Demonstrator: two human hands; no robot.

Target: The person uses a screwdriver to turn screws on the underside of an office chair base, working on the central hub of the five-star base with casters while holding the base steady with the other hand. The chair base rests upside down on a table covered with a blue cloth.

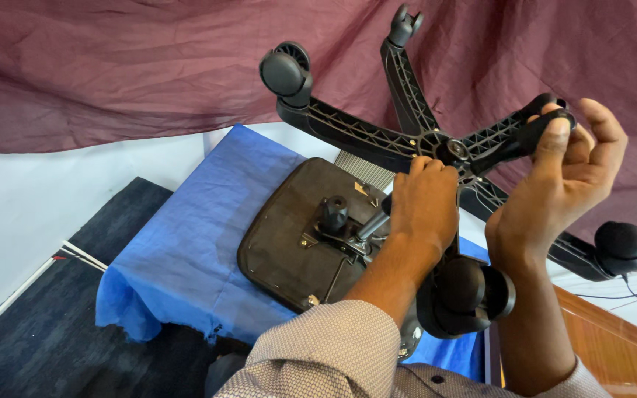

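On the blue cloth-covered table (186,243), a black upholstered office-chair seat (293,236) lies upside down, its metal tilt mechanism with a black knob (335,214) facing up. Above the seat stands a black plastic five-arm star base (377,136), inverted so that its ribbed undersides and casters are exposed.

Left hand (423,203): clenched around the centre of the base near the hub (455,149), apparently steadying the assembly where it meets the seat mechanism. What lies inside the grasp is hidden by the fingers.

Right hand (565,173): grasping a black caster wheel (551,121) at the tip of the right-hand arm, thumb and fingers pinched around it (the stem joint is covered, so seating cannot be judged).

Other casters show on the arm ends: one at upper left (287,74), one at far right (623,243) and one nearest the camera (466,295), between the two forearms. The top arm end (403,26) carries a small fitting; its caster cannot be made out.

Behind the work hangs a maroon fabric backdrop (112,74). Dark blue carpet (46,324) lies at lower left, and a polished wooden surface (606,332) at lower right.
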